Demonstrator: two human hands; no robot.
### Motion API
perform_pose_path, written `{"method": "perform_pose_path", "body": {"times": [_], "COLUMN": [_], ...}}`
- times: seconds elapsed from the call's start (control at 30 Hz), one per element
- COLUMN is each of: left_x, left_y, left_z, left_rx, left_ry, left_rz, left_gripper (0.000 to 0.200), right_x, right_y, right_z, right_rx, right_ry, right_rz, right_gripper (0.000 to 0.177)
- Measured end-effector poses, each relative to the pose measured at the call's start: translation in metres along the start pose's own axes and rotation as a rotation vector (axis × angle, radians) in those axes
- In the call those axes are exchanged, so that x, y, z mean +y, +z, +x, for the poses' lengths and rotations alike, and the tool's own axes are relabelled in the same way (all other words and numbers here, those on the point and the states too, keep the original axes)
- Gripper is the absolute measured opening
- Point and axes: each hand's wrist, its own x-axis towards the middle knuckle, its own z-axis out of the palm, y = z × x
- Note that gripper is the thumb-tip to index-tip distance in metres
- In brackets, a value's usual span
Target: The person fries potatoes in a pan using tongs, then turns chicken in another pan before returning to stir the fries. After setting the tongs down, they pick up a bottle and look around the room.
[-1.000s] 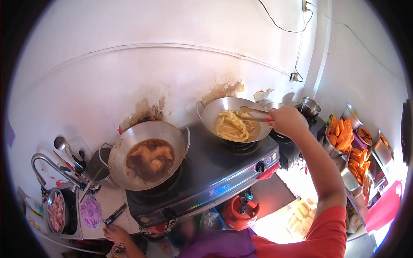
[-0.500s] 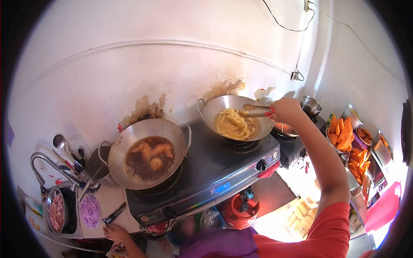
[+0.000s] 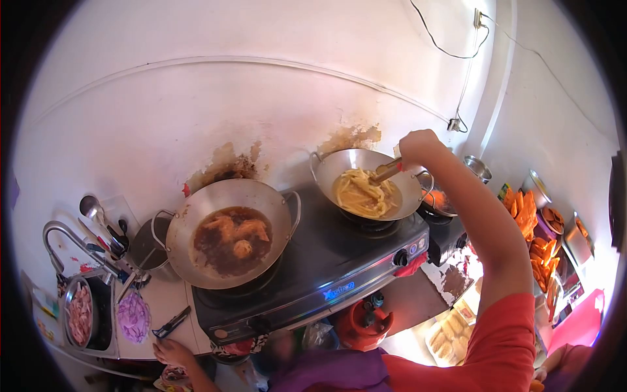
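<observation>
My right hand (image 3: 421, 147) is closed around a pair of metal tongs (image 3: 386, 172) with red at the grip. The tongs' tips reach into pale strips like French fries (image 3: 360, 193), which sit in oil in the right wok (image 3: 411, 196). In the left wok (image 3: 179, 228), browned pieces of food (image 3: 240, 228) lie in dark oil. My left hand (image 3: 171, 353) rests on the counter's front edge, its fingers loosely apart. Just beyond them lies a dark, long-handled tool (image 3: 172, 323), and sliced purple onions (image 3: 133, 317) are nearby.
Both woks stand on a black gas stove (image 3: 313, 261). At left are a bowl of raw meat (image 3: 80, 313), a faucet (image 3: 59, 245) and a deep pot (image 3: 147, 248). Orange fried pieces (image 3: 542, 258) fill containers at right. Below is a red gas cylinder (image 3: 363, 326). Another person's arm (image 3: 555, 362) shows bottom right.
My right hand has risen slightly and moved left, turning the tongs so they point more steeply down into the fries. Another person's arm has appeared at bottom right. My left hand stays at the counter edge.
</observation>
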Motion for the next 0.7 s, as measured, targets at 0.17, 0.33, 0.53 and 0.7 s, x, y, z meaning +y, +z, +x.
{"method": "perform_pose_path", "body": {"times": [0.17,0.33,0.53,0.7], "left_x": [0.002,-0.002,-0.003,0.0], "left_y": [-0.005,0.001,-0.001,-0.007], "left_z": [0.002,0.002,0.001,0.001], "left_rx": [-0.012,0.006,0.025,0.005], "left_ry": [0.047,0.045,0.054,0.067], "left_rz": [0.051,0.047,0.02,0.029], "left_gripper": [0.031,0.03,0.031,0.031], "right_x": [0.003,0.002,0.006,0.016], "right_y": [-0.02,-0.026,-0.027,-0.025], "right_z": [0.03,0.059,0.086,0.096], "right_rx": [-0.099,-0.183,-0.267,-0.261], "right_ry": [-0.091,-0.132,-0.228,-0.194], "right_rz": [-0.016,0.027,0.09,0.129], "right_gripper": [0.028,0.024,0.03,0.034]}}
